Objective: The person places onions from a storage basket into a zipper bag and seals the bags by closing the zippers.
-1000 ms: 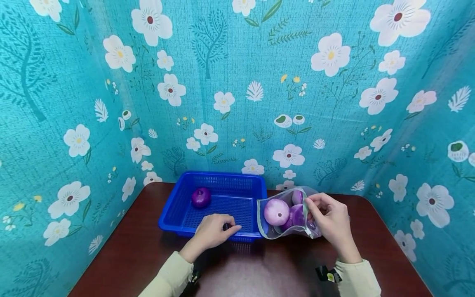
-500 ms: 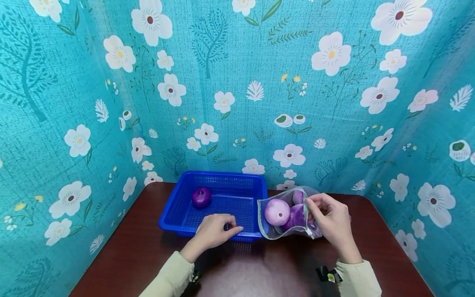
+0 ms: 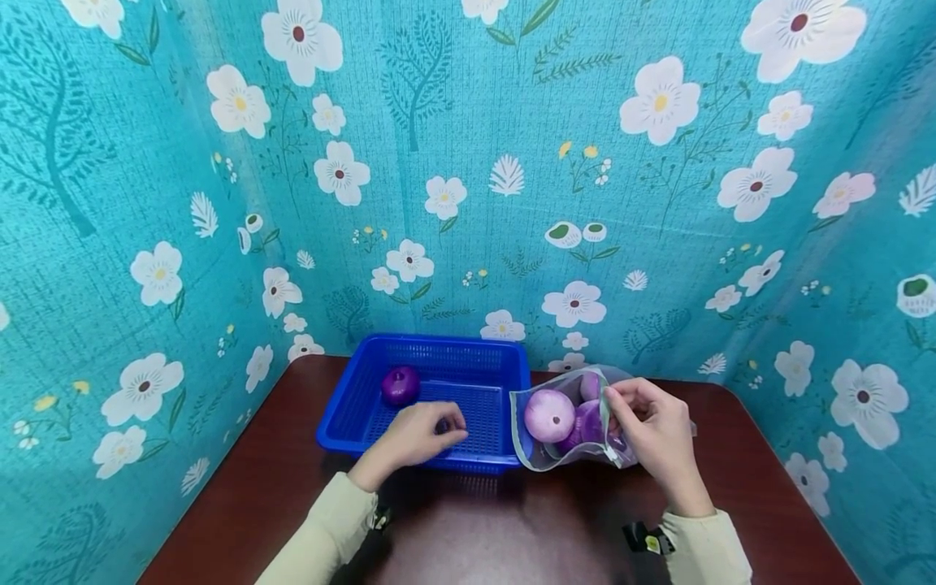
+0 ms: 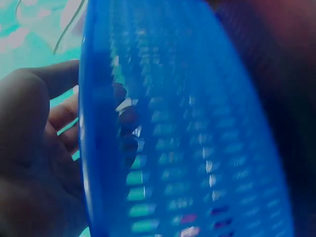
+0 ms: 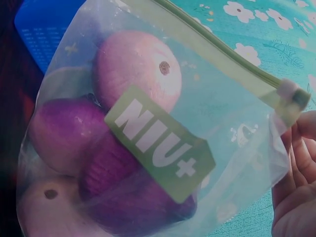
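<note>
Over the front rim of a blue plastic basket [image 3: 439, 349] hovers my left hand [image 3: 417, 431], its fingers loosely bent and nothing seen in them. The left wrist view shows those fingers [image 4: 64, 113] behind the perforated basket wall [image 4: 182, 128]. One red onion [image 3: 400, 386] lies at the basket's left. My right hand [image 3: 654, 435] pinches the edge of a clear zip bag [image 3: 614, 459], holding its mouth open toward the basket. Several red onions are inside, among them a pale one [image 3: 549, 416] by the mouth. The right wrist view shows the zip slider [image 5: 294, 96] close to my fingers.
Everything stands on a dark reddish-brown table [image 3: 504, 536]. Flowered turquoise cloth [image 3: 468, 162] hangs behind the table and along both sides. The bag's mouth touches or nearly touches the basket's right side.
My left hand has lifted slightly and shifted a little left and back from the front rim. My right hand keeps its hold on the bag. The head view has tilted slightly.
</note>
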The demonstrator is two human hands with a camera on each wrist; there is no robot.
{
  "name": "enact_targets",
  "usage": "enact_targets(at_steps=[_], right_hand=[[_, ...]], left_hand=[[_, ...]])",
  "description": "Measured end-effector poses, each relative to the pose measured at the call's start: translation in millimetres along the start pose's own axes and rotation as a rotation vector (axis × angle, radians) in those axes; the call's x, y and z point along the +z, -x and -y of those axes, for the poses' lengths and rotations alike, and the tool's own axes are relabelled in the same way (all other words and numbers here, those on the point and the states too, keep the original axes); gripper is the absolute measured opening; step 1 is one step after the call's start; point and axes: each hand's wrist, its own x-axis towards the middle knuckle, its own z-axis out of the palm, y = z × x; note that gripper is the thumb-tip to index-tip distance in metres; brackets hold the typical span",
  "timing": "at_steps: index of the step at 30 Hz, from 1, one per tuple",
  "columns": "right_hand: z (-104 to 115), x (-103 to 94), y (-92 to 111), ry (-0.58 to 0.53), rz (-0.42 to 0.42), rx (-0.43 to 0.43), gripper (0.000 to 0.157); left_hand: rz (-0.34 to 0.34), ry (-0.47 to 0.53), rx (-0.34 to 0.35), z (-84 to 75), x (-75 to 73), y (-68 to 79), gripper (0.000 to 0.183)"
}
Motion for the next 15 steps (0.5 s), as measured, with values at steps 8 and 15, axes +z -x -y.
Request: enact_targets(at_steps=[8, 15], right_hand=[[1, -0.7, -2, 0.008, 0.004, 0.017, 0.006], [-1, -2.0, -3, 0.018, 0.008, 0.021, 0.007]], left_hand=[[-0.099, -0.082, -0.267, 34.4, -29.6, -12.1, 0.026], [-0.05, -0.07, -0.301, 51.9, -58.3, -21.3, 0.037]])
